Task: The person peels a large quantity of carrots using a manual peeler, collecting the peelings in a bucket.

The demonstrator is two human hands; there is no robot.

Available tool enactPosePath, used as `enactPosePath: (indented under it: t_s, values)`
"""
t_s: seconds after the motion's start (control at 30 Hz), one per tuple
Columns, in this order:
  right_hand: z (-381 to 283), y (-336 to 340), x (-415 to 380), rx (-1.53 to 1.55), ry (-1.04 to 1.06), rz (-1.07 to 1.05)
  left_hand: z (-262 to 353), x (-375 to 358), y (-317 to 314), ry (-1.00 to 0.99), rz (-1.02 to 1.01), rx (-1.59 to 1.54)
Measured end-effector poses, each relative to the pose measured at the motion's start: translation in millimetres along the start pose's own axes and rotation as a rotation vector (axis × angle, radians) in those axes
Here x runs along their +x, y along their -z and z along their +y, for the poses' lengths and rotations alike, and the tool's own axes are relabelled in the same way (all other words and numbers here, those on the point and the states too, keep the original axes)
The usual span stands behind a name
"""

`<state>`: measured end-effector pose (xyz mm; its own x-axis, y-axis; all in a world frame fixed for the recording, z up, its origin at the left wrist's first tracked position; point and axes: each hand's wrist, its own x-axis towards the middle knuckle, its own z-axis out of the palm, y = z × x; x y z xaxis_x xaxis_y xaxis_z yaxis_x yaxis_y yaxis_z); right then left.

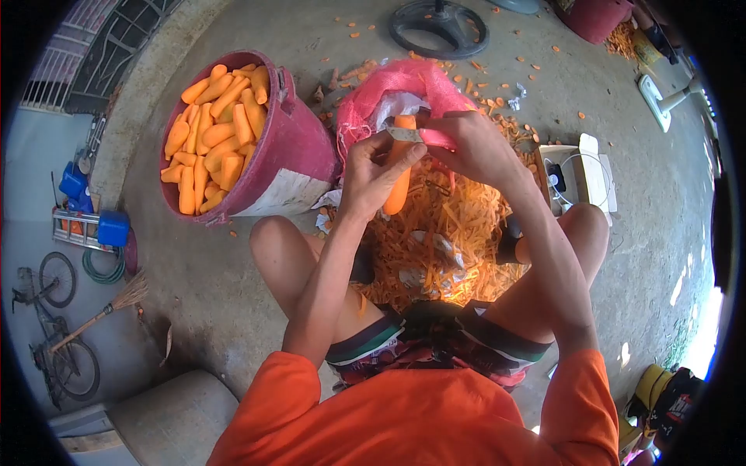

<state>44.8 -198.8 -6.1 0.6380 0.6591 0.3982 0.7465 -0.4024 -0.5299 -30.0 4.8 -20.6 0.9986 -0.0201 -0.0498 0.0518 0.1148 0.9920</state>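
Note:
My left hand (370,172) is closed around a peeled orange carrot (399,190), which stands nearly upright in front of me. In my right hand (470,146) is a knife with a pink handle (437,139). Its flat metal blade (405,135) lies across the upper part of the carrot, near my left thumb. Below both hands spreads a large heap of orange peelings (435,225) between my legs. Just behind the hands sits a pink mesh sack (381,85) with its mouth gaping; its contents are mostly hidden.
To the left, a tilted dark-pink tub (299,147) holds many peeled carrots (221,132). A white box (597,175) with a cable sits on the right. Carrot slices dot the concrete floor near a black round base (439,31). A broom (116,299) and bicycle (62,334) are far left.

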Motion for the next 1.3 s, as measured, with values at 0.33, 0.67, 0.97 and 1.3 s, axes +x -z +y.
enactPosePath:
  t_s: [0.33, 0.67, 0.97, 1.3]
  values:
    - [54, 13, -2, 0.084, -0.41, -0.217, 4, 4, 18, -0.263, -0.118, 0.268]
    - [54, 31, -7, -0.023, -0.435, -0.112, -8, 7, 50, 0.001, 0.189, -0.849]
    - [17, 30, 0, 0.044, -0.291, -0.12, -16, 5, 6, 0.244, 0.155, -0.882]
    - [-8, 8, 2, -0.101, -0.089, -0.033, 6, 0, -9, -0.161, 0.214, 0.584]
